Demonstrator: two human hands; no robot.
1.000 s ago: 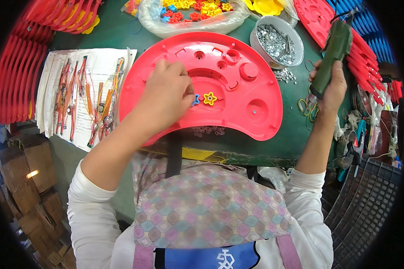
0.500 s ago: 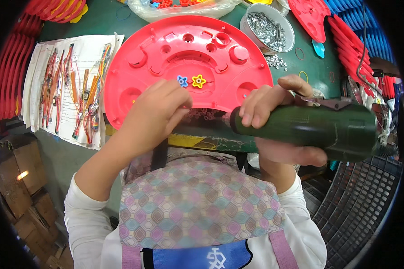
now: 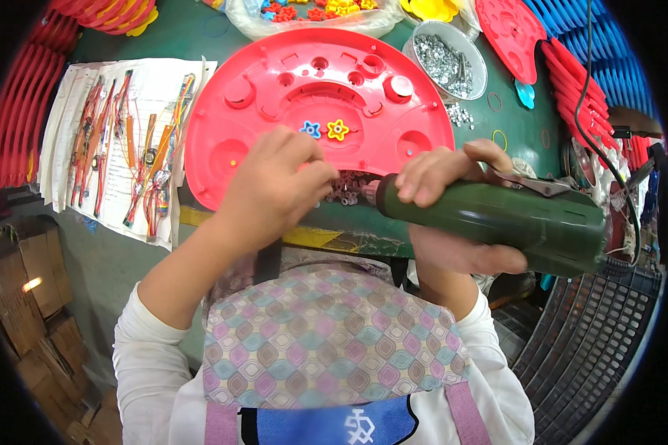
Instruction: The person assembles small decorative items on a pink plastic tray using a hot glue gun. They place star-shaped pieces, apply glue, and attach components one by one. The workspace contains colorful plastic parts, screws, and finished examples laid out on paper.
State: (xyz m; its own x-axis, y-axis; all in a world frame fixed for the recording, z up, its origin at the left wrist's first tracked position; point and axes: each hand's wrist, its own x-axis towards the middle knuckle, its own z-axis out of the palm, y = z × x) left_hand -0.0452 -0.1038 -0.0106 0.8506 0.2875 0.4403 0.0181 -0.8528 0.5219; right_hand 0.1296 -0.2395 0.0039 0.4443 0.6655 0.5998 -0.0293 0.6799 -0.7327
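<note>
A red half-round plastic plate (image 3: 274,119) lies on the green table, with a blue flower piece (image 3: 311,129) and a yellow flower piece (image 3: 338,130) set in its middle. My left hand (image 3: 274,185) hovers at the plate's near edge with its fingers pinched together; whatever it may hold is too small to tell. My right hand (image 3: 445,215) grips a dark green electric screwdriver (image 3: 512,222) held sideways, its tip pointing left toward my left fingers. A small heap of screws (image 3: 346,187) lies between the hands.
A round bowl of silver screws (image 3: 445,63) stands behind the plate. Paper sheets with coloured wire parts (image 3: 126,141) lie at left. Stacked red plates (image 3: 15,111) line the left, blue and red ones (image 3: 594,67) the right. A clear bag of flower pieces (image 3: 312,13) sits at the back.
My right hand brought the screwdriver down from the right side of the table to the plate's near edge, turned sideways. My left hand drew back from the flower pieces to the plate's edge.
</note>
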